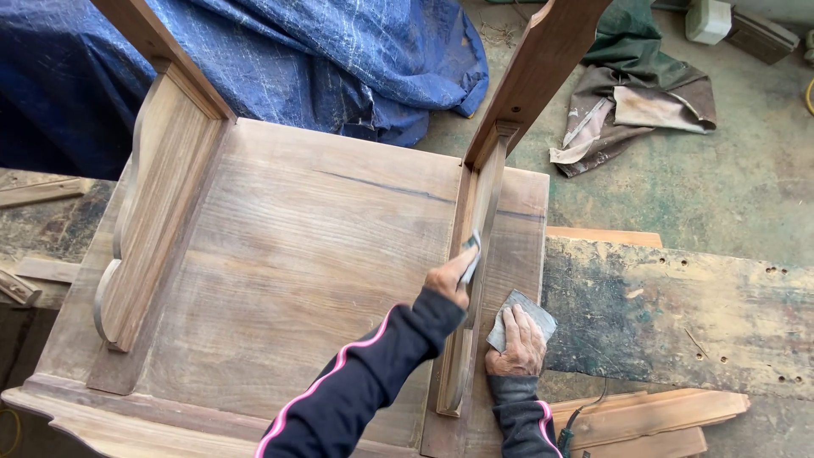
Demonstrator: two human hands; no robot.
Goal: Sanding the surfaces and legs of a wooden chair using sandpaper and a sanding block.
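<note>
An upturned wooden furniture piece (305, 254) lies in front of me, with two legs and shaped brackets rising toward the camera. My left hand (448, 284) pinches a small folded grey sandpaper (471, 248) against the inner face of the right bracket (475, 229). Just right of that bracket, my right hand (515, 346) presses flat on a second grey sandpaper sheet (530, 309) lying on the board. Both arms wear dark sleeves with a pink stripe.
A blue tarp (322, 59) is heaped behind the piece. A worn, stained plank (678, 314) with drill holes extends to the right, with lighter boards (653, 411) below it. Crumpled cloth (636, 102) lies on the concrete floor at the upper right. The left bracket (153, 212) stands at the left.
</note>
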